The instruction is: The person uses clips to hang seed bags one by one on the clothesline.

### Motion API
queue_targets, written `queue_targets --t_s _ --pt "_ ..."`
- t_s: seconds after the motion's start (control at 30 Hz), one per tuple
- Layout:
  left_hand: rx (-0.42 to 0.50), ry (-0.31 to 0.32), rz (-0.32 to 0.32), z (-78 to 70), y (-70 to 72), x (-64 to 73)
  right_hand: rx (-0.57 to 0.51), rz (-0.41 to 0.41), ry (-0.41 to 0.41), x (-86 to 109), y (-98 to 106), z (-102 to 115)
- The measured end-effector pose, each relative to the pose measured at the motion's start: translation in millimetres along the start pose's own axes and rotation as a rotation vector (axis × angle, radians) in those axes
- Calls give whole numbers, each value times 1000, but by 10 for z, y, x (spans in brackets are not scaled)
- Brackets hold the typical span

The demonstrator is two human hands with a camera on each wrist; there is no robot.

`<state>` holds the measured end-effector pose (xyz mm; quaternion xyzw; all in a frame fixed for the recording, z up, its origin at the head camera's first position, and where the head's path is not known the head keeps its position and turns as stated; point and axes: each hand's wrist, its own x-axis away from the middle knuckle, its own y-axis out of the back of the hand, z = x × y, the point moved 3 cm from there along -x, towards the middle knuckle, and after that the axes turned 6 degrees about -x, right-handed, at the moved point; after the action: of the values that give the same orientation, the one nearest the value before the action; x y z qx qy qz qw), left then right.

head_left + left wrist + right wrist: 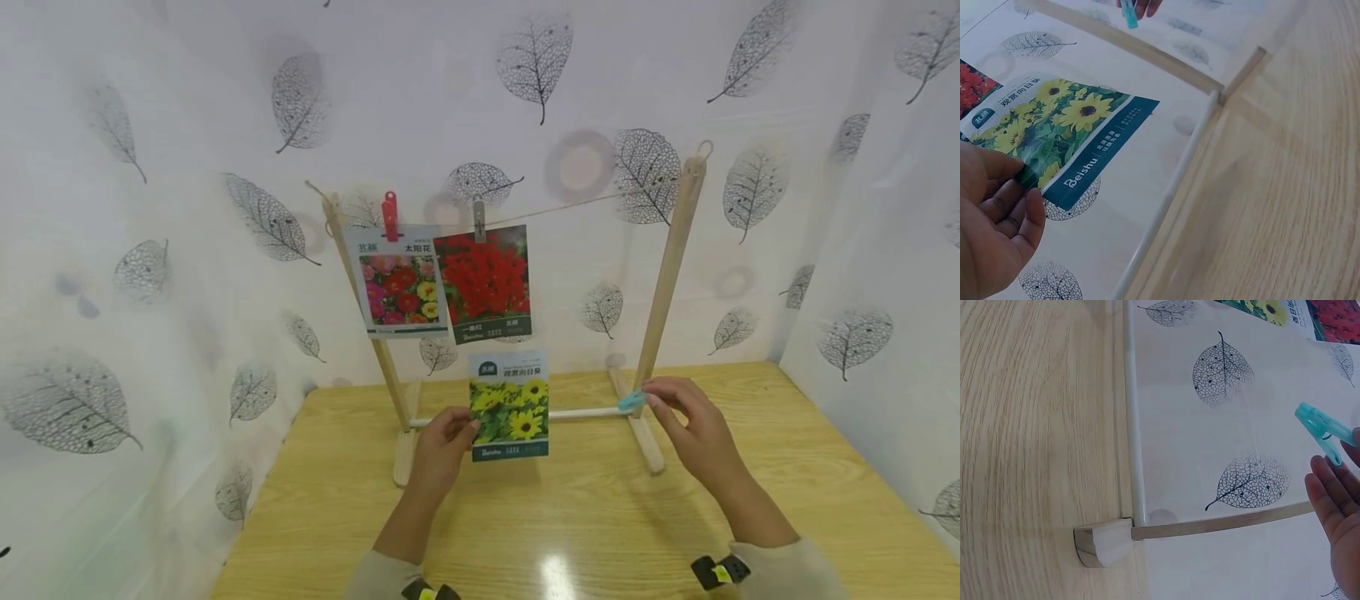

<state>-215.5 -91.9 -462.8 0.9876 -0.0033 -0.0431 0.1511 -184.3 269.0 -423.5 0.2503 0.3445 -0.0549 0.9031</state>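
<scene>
My left hand pinches a sunflower seed packet by its left lower edge, held upright in front of the wooden rack. The packet's yellow flowers and dark green bottom band face me. In my right hand a turquoise clothespin is pinched between thumb and fingers, near the rack's right post; the right wrist view shows this clothespin with its handles at the fingertips. Above, a string carries two packets: a mixed-flower packet under a red clip, and a red-flower packet under a grey clip.
The string runs between the left post and the right post. A white crossbar joins them low down. The rack's feet stand on a wood-grain table. Leaf-print curtains hang behind and at both sides.
</scene>
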Motion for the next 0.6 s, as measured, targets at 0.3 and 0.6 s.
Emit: queue_targets --t_s 0.3,0.6 --pt "-12 -19 -14 -53 -18 -60 15 -6 17 -67 66 63" --pt "-12 -32 -29 -119 -16 -86 32 -16 49 -156 115 146"
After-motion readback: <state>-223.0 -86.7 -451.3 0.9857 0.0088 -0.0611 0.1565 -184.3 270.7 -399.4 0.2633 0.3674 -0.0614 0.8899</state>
